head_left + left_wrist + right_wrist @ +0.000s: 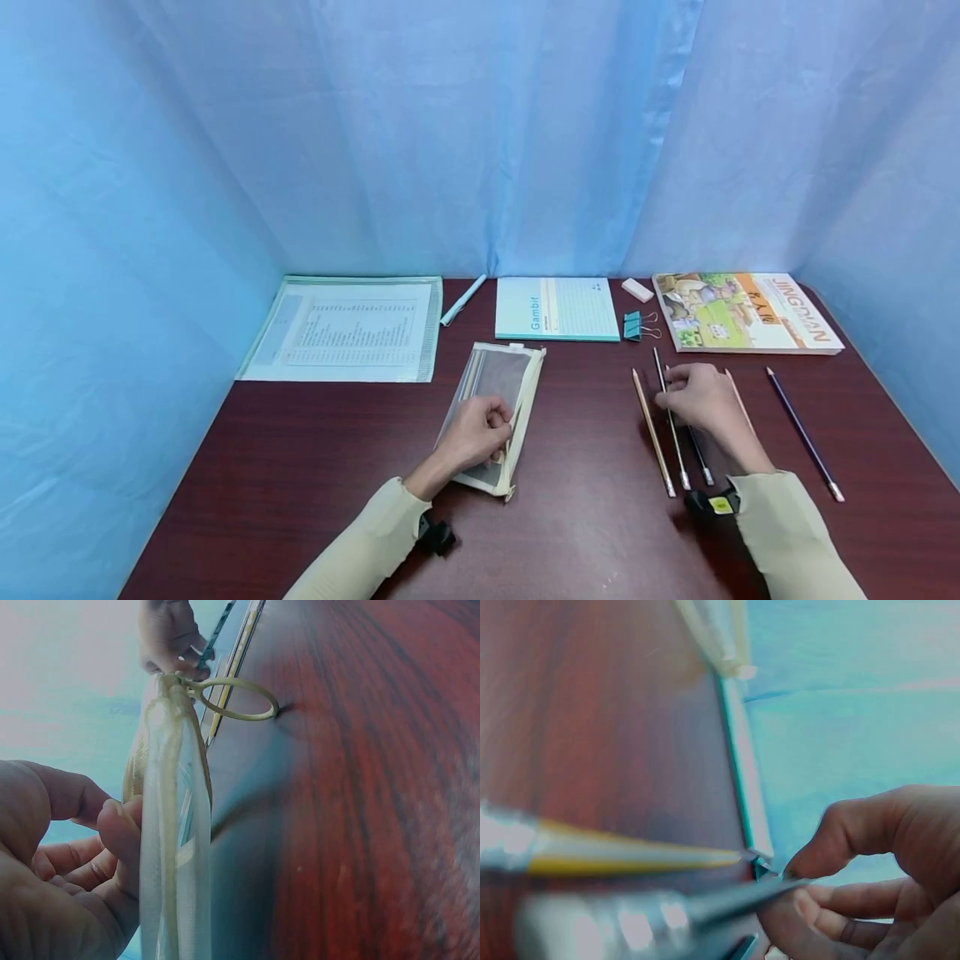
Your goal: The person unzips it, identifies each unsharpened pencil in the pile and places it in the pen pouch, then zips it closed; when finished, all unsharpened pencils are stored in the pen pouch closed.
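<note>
A mesh zip pencil case [525, 396] with cream edging lies on the table, with long thin items showing through its mesh. My left hand [474, 429] pinches its zipped side; in the left wrist view, the thumb and a finger [120, 832] meet at the case [176, 847]. Over a row of pencils, my right hand [701, 404] pinches a dark pencil [673, 442] with a white eraser end. That pencil [735, 901] appears blurred between thumb and finger in the right wrist view. A yellow pencil [652, 433] lies just left of it.
Right of the held pencil are another dark pencil [701, 458], a pale pencil [738, 398] partly covered by my hand and a blue pencil [804, 433]. Farther back lie a document folder [345, 333], pen [463, 302], notebook [557, 310], eraser [637, 290], binder clip [633, 327] and book [742, 312].
</note>
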The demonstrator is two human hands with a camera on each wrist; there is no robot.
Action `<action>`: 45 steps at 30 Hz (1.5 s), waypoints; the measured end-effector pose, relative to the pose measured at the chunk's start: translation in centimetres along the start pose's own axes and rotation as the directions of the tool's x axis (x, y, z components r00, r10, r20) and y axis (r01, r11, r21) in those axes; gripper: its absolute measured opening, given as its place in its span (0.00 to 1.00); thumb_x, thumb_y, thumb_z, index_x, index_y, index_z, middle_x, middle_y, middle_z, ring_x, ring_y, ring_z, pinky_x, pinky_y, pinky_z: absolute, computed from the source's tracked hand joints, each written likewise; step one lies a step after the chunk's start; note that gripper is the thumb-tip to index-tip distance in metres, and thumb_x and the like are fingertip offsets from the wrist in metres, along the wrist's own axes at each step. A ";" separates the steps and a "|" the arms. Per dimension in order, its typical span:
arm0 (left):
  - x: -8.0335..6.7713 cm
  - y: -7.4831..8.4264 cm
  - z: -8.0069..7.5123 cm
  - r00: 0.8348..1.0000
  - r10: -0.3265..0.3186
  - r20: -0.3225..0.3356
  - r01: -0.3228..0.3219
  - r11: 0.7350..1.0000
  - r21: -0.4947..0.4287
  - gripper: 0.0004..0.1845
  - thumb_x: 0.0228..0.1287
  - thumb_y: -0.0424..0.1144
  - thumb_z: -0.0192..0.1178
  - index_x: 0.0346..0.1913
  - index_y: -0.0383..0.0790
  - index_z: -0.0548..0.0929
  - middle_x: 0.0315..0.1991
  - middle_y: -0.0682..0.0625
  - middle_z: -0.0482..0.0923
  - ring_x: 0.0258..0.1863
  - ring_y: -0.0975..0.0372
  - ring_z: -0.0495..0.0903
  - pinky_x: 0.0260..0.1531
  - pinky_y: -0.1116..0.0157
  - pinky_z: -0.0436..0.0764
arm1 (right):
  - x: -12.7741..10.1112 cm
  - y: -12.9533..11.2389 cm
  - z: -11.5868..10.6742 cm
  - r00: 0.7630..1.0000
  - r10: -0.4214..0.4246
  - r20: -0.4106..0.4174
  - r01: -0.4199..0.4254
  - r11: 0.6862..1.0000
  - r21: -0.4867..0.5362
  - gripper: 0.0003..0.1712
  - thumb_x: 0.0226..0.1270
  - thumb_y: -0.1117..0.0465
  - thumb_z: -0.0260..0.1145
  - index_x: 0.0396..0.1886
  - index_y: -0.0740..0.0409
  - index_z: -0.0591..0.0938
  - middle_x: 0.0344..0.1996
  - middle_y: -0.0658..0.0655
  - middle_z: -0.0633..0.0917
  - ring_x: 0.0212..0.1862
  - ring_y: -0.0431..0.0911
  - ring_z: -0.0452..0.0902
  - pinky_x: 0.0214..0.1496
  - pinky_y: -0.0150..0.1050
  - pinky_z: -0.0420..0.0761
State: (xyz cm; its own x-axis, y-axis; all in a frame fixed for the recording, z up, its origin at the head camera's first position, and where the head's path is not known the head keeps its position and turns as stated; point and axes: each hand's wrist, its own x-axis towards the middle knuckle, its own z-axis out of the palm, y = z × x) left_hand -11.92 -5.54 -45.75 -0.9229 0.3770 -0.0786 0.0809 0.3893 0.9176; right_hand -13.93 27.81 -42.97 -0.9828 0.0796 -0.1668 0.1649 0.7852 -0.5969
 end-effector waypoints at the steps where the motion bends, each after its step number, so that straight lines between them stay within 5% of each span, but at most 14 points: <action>1: 0.0 0.0 0.0 1.000 0.001 -0.001 -0.001 1.000 0.003 0.07 0.59 0.25 0.51 0.34 0.29 0.80 0.18 0.44 0.79 0.10 0.64 0.73 0.08 0.69 0.74 | 0.0 0.0 -0.1 1.000 0.013 0.017 -0.015 0.996 0.090 0.26 0.58 0.63 0.65 0.55 0.75 0.79 0.34 0.65 0.89 0.26 0.38 0.83 0.29 0.37 0.86; 4: 0.0 0.0 0.0 1.000 0.002 -0.002 -0.002 1.000 0.007 0.07 0.59 0.25 0.51 0.34 0.29 0.80 0.18 0.43 0.79 0.10 0.65 0.73 0.08 0.69 0.74 | 0.2 0.0 0.0 0.995 0.015 0.098 -0.051 0.922 0.384 0.30 0.66 0.67 0.61 0.65 0.79 0.70 0.35 0.60 0.89 0.31 0.35 0.86 0.34 0.38 0.90; 8: 0.0 -0.1 0.0 1.000 0.000 -0.003 0.000 1.000 0.008 0.07 0.59 0.25 0.51 0.34 0.29 0.80 0.18 0.42 0.80 0.09 0.64 0.73 0.08 0.69 0.74 | 0.4 -0.1 0.8 0.977 -0.048 0.209 -0.114 0.708 0.697 0.28 0.71 0.69 0.59 0.67 0.76 0.65 0.32 0.42 0.88 0.36 0.35 0.87 0.38 0.38 0.90; 12: 0.1 0.0 0.0 1.000 0.000 -0.005 0.000 1.000 0.008 0.07 0.59 0.25 0.51 0.33 0.30 0.80 0.18 0.41 0.80 0.09 0.64 0.72 0.07 0.69 0.74 | 0.5 -0.8 2.3 0.957 -0.101 0.271 -0.184 0.510 0.840 0.11 0.71 0.69 0.60 0.52 0.58 0.77 0.33 0.44 0.90 0.38 0.38 0.89 0.39 0.38 0.90; 15: 0.1 0.0 0.0 1.000 -0.002 -0.004 0.002 1.000 0.006 0.07 0.59 0.25 0.51 0.33 0.30 0.80 0.17 0.43 0.79 0.09 0.64 0.72 0.07 0.69 0.74 | 0.5 -1.7 3.8 0.949 -0.137 0.284 -0.203 0.423 0.883 0.11 0.72 0.70 0.58 0.43 0.50 0.81 0.34 0.47 0.90 0.40 0.39 0.89 0.41 0.38 0.90; 17: 0.1 0.0 0.0 1.000 -0.002 -0.005 0.002 1.000 0.005 0.07 0.59 0.25 0.51 0.33 0.30 0.80 0.17 0.45 0.79 0.09 0.65 0.72 0.07 0.69 0.74 | 0.6 -2.4 4.9 0.948 -0.145 0.285 -0.210 0.388 0.897 0.12 0.72 0.72 0.57 0.47 0.55 0.81 0.35 0.48 0.90 0.40 0.39 0.89 0.41 0.39 0.90; 22: 0.0 0.1 0.0 1.000 -0.001 -0.012 0.001 1.000 0.001 0.07 0.58 0.25 0.51 0.33 0.30 0.80 0.16 0.49 0.77 0.09 0.66 0.72 0.07 0.69 0.74 | 0.8 -5.0 7.9 0.965 -0.076 0.251 -0.205 0.379 0.902 0.22 0.73 0.73 0.55 0.64 0.72 0.67 0.34 0.48 0.88 0.39 0.39 0.88 0.41 0.38 0.89; 27: 0.0 0.2 0.0 1.000 -0.014 -0.006 0.014 1.000 -0.011 0.07 0.57 0.25 0.51 0.32 0.30 0.80 0.16 0.51 0.76 0.09 0.66 0.72 0.07 0.70 0.74 | 0.7 -7.6 10.8 0.981 0.005 0.194 -0.184 0.350 0.919 0.20 0.72 0.74 0.55 0.60 0.70 0.65 0.31 0.47 0.87 0.38 0.39 0.87 0.39 0.37 0.90; 30: 0.0 0.2 0.0 1.000 -0.021 -0.005 0.021 1.000 -0.012 0.07 0.57 0.25 0.51 0.32 0.31 0.80 0.16 0.51 0.76 0.09 0.65 0.73 0.07 0.70 0.73 | 0.4 -8.7 12.0 0.981 0.014 0.193 -0.185 0.358 0.915 0.20 0.71 0.74 0.56 0.60 0.71 0.66 0.32 0.48 0.86 0.38 0.39 0.86 0.40 0.38 0.90; 34: 0.1 0.3 -0.1 1.000 -0.019 -0.009 0.019 1.000 -0.010 0.07 0.57 0.25 0.51 0.32 0.31 0.80 0.16 0.52 0.76 0.10 0.66 0.72 0.07 0.70 0.74 | -0.1 -9.5 12.9 0.974 0.016 0.227 -0.212 0.431 0.877 0.21 0.69 0.75 0.58 0.60 0.74 0.67 0.33 0.52 0.84 0.36 0.39 0.85 0.39 0.39 0.90; 45: 0.1 0.2 0.0 1.000 -0.009 -0.010 0.009 1.000 0.003 0.06 0.57 0.25 0.51 0.31 0.32 0.79 0.16 0.49 0.77 0.09 0.66 0.71 0.07 0.70 0.73 | -0.7 -9.6 12.4 0.963 -0.032 0.268 -0.163 0.721 0.673 0.18 0.70 0.68 0.62 0.55 0.75 0.79 0.33 0.60 0.90 0.28 0.41 0.87 0.34 0.39 0.90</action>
State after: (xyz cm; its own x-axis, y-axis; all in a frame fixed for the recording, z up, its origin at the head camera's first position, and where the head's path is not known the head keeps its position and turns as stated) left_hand -11.98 -5.45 -45.51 -0.9272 0.3652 -0.0834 0.0735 0.3956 0.9155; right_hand -13.79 12.56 -46.86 -0.9291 -0.1134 -0.3520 0.3358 0.1401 -0.9315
